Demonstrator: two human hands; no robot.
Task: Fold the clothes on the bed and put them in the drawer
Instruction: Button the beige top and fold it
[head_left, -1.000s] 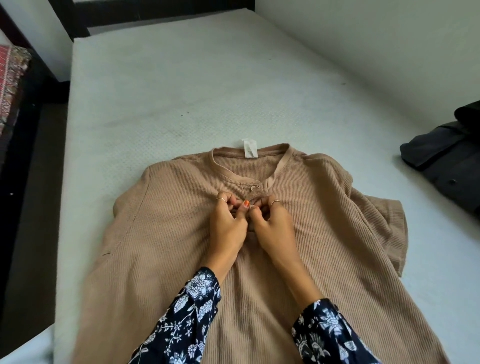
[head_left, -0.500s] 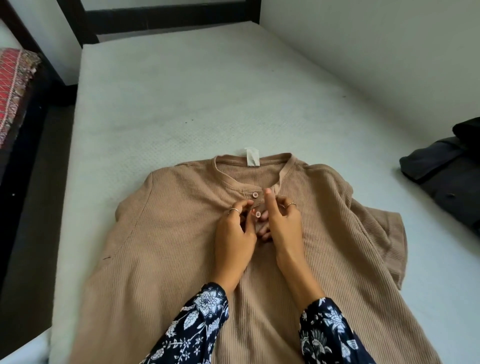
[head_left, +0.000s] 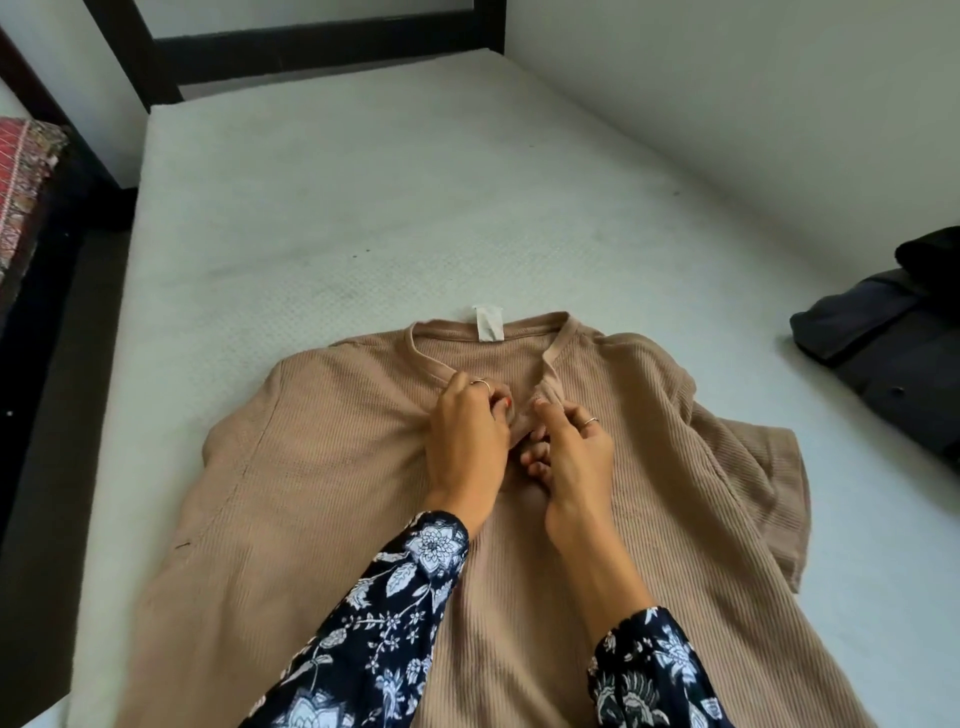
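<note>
Garments are counted as two on the bed (head_left: 363, 208): one tan ribbed shirt (head_left: 322, 509) laid flat near the foot-side edge, and one dark bundle of clothing (head_left: 883, 343) set well apart at the right edge. The shirt's neck placket is pinched by the curled fingers of both the left hand (head_left: 467, 441) and the right hand (head_left: 571, 457), one ring worn on each. Bare mattress is left beyond the collar up to the dark frame (head_left: 311, 47).
</note>
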